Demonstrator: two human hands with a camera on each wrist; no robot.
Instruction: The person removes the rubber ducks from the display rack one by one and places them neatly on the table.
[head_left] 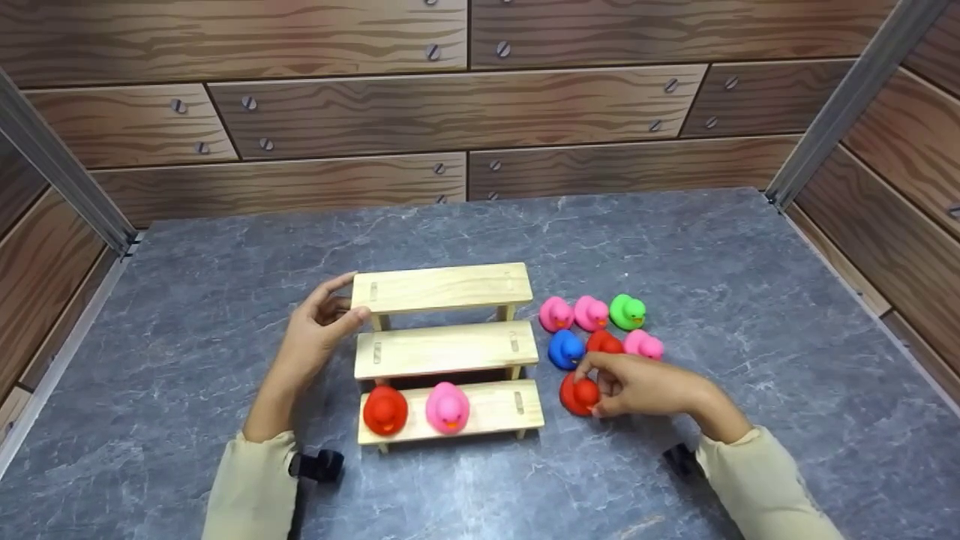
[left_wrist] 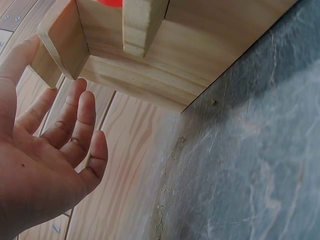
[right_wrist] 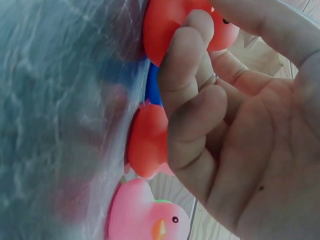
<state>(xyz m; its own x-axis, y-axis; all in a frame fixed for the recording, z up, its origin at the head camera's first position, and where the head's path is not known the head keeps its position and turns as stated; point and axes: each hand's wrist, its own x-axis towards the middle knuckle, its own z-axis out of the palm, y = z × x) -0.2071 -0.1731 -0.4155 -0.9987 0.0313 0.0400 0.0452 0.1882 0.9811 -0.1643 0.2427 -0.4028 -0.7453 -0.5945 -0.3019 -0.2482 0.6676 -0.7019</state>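
Observation:
A three-step wooden stand point(head_left: 446, 352) stands in the middle of the table. My left hand point(head_left: 309, 337) grips the left end of its top step between thumb and forefinger; in the left wrist view the other fingers point(left_wrist: 84, 115) hang loosely below. On the lowest step sit a red rubber duck point(head_left: 385, 411) at the left and a pink rubber duck point(head_left: 448, 409) near the middle. Right of the stand, my right hand point(head_left: 637, 382) pinches another red rubber duck point(right_wrist: 162, 30) by its head, at table level. Whether its base touches the table I cannot tell.
Behind the right hand cluster several more ducks: two pink ones point(head_left: 556, 313) and a green one point(head_left: 627, 312) at the back, then a blue one point(head_left: 566, 349), a red one point(head_left: 604, 343) and a pink one point(head_left: 643, 345). Wood-patterned walls point(head_left: 450, 112) enclose the grey marbled table point(head_left: 225, 300).

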